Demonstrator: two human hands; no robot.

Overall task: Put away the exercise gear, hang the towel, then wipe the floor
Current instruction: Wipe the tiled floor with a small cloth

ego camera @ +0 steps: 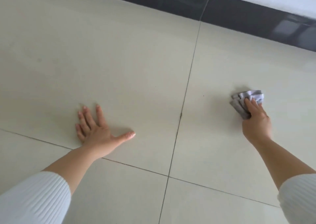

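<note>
Cloth (243, 98) gripped by right hand (256, 119), left hand (95, 129) flat

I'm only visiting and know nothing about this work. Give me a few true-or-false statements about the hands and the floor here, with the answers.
1. The right hand grips a crumpled grey cloth against the floor. True.
2. The left hand is curled into a fist. False: it lies flat on the floor with its fingers spread and holds nothing.
3. Both hands are on the same tile. False: a grout line runs between them, so they are on neighbouring tiles.
4. A dark skirting strip runs along the far edge of the floor. True.
</note>
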